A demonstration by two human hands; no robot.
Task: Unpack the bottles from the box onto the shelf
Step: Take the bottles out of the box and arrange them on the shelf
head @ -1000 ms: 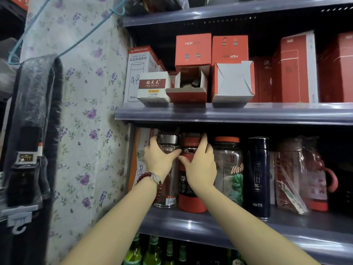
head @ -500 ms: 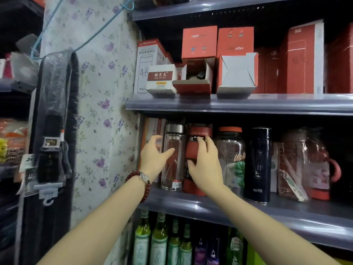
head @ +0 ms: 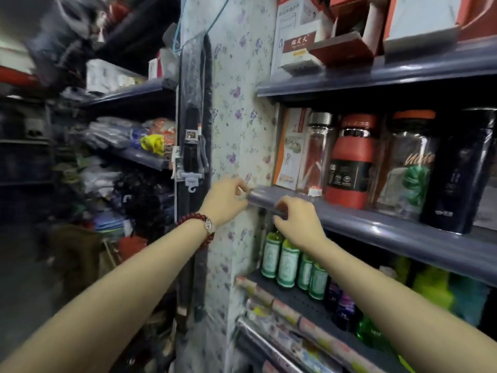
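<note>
On the middle shelf (head: 376,224) stand a clear glass bottle with a steel cap (head: 317,154) and, right beside it, a red bottle with a black label (head: 351,162). Both stand upright and nothing touches them. My left hand (head: 226,200), with a red bead bracelet on the wrist, hovers at the shelf's left front corner, fingers loosely curled and holding nothing. My right hand (head: 297,224) is just below the shelf's front edge, fingers bent, also without anything in it. No box of bottles shows in view.
A clear orange-capped jar (head: 408,162) and a dark flask (head: 462,170) stand further right. Red and white cartons (head: 301,39) fill the shelf above. Green bottles (head: 287,262) line the shelf below. A floral-papered wall panel (head: 236,117) and cluttered shelves (head: 129,146) lie left.
Both hands let go of the glass and red bottles and pulled back and down to the shelf's front edge. The camera swung left and lower.
</note>
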